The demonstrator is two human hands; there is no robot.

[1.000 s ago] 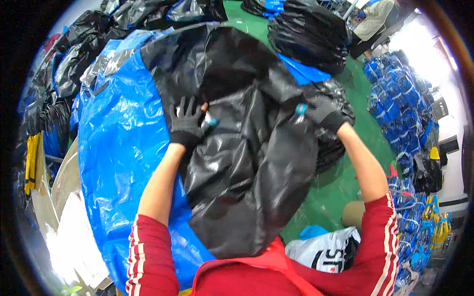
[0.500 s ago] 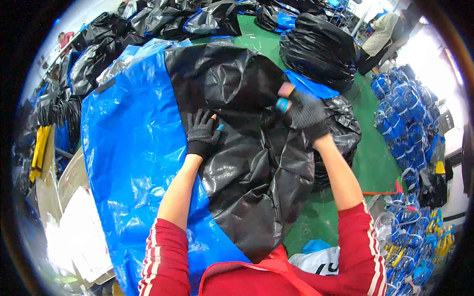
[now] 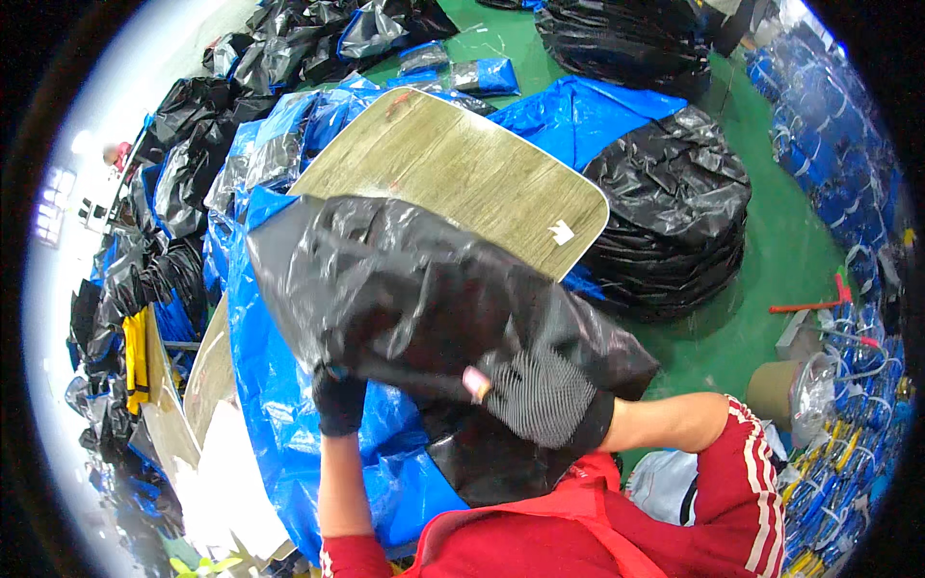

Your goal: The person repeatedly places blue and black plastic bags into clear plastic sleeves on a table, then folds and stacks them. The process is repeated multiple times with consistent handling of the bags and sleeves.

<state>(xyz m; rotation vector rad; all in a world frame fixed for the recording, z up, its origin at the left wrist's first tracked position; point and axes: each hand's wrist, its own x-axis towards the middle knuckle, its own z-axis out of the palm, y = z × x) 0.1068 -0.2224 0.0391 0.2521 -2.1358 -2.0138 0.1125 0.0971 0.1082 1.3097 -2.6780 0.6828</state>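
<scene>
A large black and blue plastic tarpaulin [image 3: 395, 279] is folded up toward me over the near half of a wood-grain tabletop [image 3: 443, 159]. My left hand [image 3: 339, 403], in a dark knit glove, grips the lower edge of the black part; its fingers are partly hidden by the fold. In a grey ribbed glove, my right hand [image 3: 544, 400] is closed on the same edge farther right, with a pinkish covering showing on one digit. The blue part of the tarpaulin hangs toward me on the left.
A round pile of black and blue tarpaulins [image 3: 674, 202] stands right of the table on the green floor [image 3: 482, 43]. Bundled blue goods [image 3: 819, 144] line the right side. Black packs [image 3: 183, 193] are heaped at the left. A red-handled tool [image 3: 809, 306] is at the right.
The tarpaulin's far part has been pulled toward me and folded over, baring the wood-grain tabletop. Both hands have come nearer to my body and now hold its edge.
</scene>
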